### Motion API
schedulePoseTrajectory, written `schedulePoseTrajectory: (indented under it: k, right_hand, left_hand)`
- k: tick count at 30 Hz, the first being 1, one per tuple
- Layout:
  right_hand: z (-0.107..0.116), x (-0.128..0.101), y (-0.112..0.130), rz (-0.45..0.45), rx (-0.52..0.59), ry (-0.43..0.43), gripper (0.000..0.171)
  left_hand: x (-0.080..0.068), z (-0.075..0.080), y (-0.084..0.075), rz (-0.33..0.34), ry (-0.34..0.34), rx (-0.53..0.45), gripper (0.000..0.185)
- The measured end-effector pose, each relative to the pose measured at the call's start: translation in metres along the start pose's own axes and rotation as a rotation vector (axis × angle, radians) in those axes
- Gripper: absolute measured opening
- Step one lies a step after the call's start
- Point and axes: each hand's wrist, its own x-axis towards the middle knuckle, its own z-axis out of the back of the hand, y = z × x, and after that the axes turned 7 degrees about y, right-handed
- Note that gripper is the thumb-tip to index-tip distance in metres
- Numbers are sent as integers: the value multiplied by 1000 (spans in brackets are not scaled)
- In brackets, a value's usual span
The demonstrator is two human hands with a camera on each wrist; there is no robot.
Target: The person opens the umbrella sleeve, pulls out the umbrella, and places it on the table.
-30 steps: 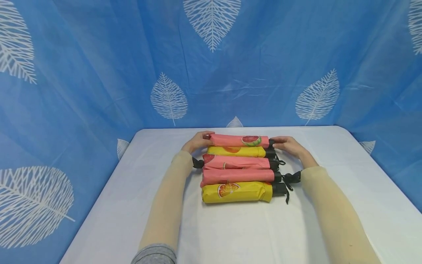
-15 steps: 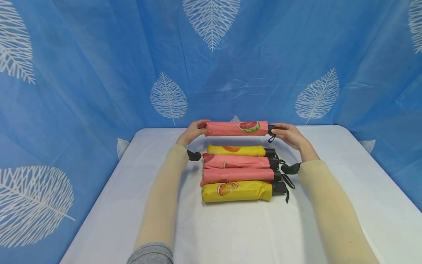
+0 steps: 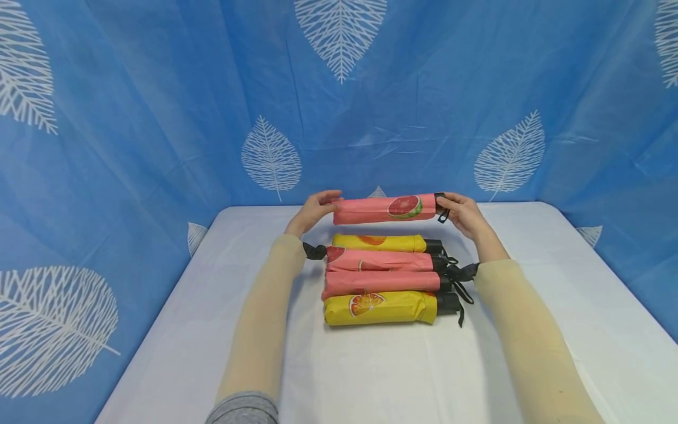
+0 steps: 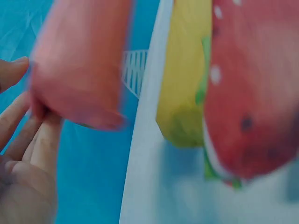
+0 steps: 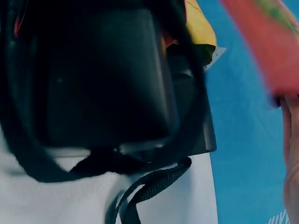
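Observation:
A folded pink umbrella (image 3: 365,211) with a watermelon print is held in the air above the table's far edge, its left end slightly lower. My right hand (image 3: 464,217) grips its black handle, from which a short strap hangs. At the other end is my left hand (image 3: 313,213); in the left wrist view its fingers (image 4: 48,140) are nearly straight and touch the umbrella's end, with the thumb apart. Below lie more folded umbrellas side by side: a yellow one (image 3: 394,243), two pink ones (image 3: 389,261) and a front yellow umbrella (image 3: 381,310), handles to the right.
A white-covered table (image 3: 392,377) carries the row of umbrellas. Blue curtains (image 3: 424,106) with white leaf prints stand behind it and at both sides. Black wrist straps (image 3: 466,272) hang near the sleeves, and handle loops (image 5: 154,184) lie at the row's right end.
The watermelon-print pink umbrella was lifted from the back of the row. Since then it has shifted slightly right and tilted, its left end dropping, and my left fingers have loosened around it.

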Motion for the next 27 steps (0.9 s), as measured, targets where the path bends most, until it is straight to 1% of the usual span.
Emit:
schedulePoseTrajectory:
  k: [1,3,7,10,12,14,16,18,19,20,21,23,25,27]
  right_hand:
    - [-1,-1,0,4,28,-11,61]
    - [-1,-2,1,5,42,-31,61]
    - [-2,-5,0,0,99,-59,65]
    - [-3,-6,1,24,134,-67,68]
    - [-4,-5,2,48,168,-62,70]
    - [-5,-4,3,67,181,-68,69]
    - [-6,-2,4,81,199,-71,65]
    - [-7,-2,4,93,213,-71,55]
    - [-8,-2,4,100,217,-75,47]
    - [-8,-2,4,105,215,-76,39]
    - [-8,-1,4,109,216,-72,32]
    - [-8,-2,4,115,203,-55,23]
    - [-8,-2,6,113,161,-43,23]
    - [-7,-2,8,96,107,-17,32]
  left_hand:
    - [-1,-2,-3,-5,4,-14,50]
    - [-4,-4,-9,-15,18,-50,49]
    - [-10,-7,-19,-21,18,-38,50]
    - [-10,-7,-20,-4,-3,-20,53]
    - [-6,-7,-15,12,-7,-41,55]
    - [-2,-7,-10,35,-8,-116,58]
    - [4,-8,-5,53,-6,-240,59]
    - [8,-10,-1,65,-7,-378,58]
    - [10,-11,-1,70,-9,-429,57]
    - [11,-11,0,75,-9,-457,56]
    - [11,-12,1,80,-9,-468,55]
    - [12,-13,2,88,-5,-459,54]
    - [12,-13,2,87,0,-425,51]
    - [12,-13,1,77,4,-399,50]
